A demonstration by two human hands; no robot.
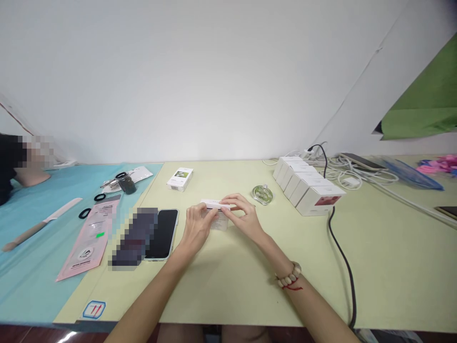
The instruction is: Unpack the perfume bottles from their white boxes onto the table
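A small white box stands between my two hands at the middle of the table. My left hand grips its left side, with the thumb against the upper front edge. From the right, my right hand holds the same box near its top, thumb and fingers at the flap or upper edge. Whether the top is open I cannot tell, since fingers cover part of it. Just right of my right hand lies a round glass bottle with green in it. Farther back on the left rests another white box with a green picture.
A row of white boxes stands at right, beside a black cable and tangled white cords. Left are a phone, a pink packet, a dark jar and a knife. A person's arm shows at far left.
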